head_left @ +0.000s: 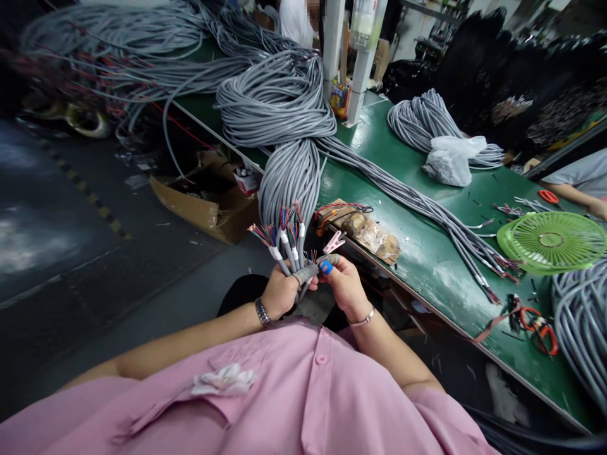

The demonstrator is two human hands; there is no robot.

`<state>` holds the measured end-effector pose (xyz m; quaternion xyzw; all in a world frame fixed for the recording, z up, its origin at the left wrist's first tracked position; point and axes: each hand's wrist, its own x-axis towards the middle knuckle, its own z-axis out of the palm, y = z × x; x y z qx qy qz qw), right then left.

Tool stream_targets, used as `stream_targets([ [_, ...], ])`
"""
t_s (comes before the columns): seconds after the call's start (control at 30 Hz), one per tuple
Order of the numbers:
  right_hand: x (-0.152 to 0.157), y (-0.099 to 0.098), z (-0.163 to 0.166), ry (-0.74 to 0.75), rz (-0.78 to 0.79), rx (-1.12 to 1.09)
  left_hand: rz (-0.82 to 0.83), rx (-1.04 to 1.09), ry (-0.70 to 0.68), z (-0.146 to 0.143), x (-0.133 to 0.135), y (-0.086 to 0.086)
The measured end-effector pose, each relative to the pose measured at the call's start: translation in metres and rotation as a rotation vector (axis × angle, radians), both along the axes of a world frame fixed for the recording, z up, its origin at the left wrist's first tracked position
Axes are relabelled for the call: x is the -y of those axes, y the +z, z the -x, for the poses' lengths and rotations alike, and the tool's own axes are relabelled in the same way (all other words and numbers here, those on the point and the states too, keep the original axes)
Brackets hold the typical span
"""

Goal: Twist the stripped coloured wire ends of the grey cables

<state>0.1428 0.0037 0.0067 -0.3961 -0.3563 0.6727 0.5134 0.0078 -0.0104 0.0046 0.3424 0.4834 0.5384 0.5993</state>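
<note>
My left hand [281, 292] is closed around a bunch of grey multi-core cables [287, 250]. Their stripped ends fan upward, showing thin coloured wires [263, 234] above white bands. Close beside it, my right hand [348, 287] pinches at a grey cable whose short coloured wires [311, 255] poke up between the hands; the exact grip is partly hidden. A blue covering [325, 267] wraps a right fingertip, and grey wrapping shows on fingers of both hands. Behind them, the large cable coil [291, 180] hangs over the table edge. A pink clip [334, 242] sits just above my right hand.
On the green table [374, 136] lie more cable coils [277, 95], a long cable bundle [417, 199], a taped brown block [365, 230], a green fan [552, 240], orange-handled scissors [540, 332] and a plastic bag [453, 161]. A cardboard box [203, 202] stands below. Another person's arm [576, 189] reaches in at right.
</note>
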Motion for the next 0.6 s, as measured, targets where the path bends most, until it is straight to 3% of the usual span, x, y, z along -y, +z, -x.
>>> stream_targets([
  [0.37,-0.0054,0.0066,-0.0038,0.054,-0.063,0.119,0.012,-0.092,-0.194,0.0082,-0.0025,0.0016],
  [0.6,-0.0027,0.0043,-0.0024,-0.035,-0.094,0.179,0.063,0.036,-0.065,0.0068,-0.0052,-0.0006],
])
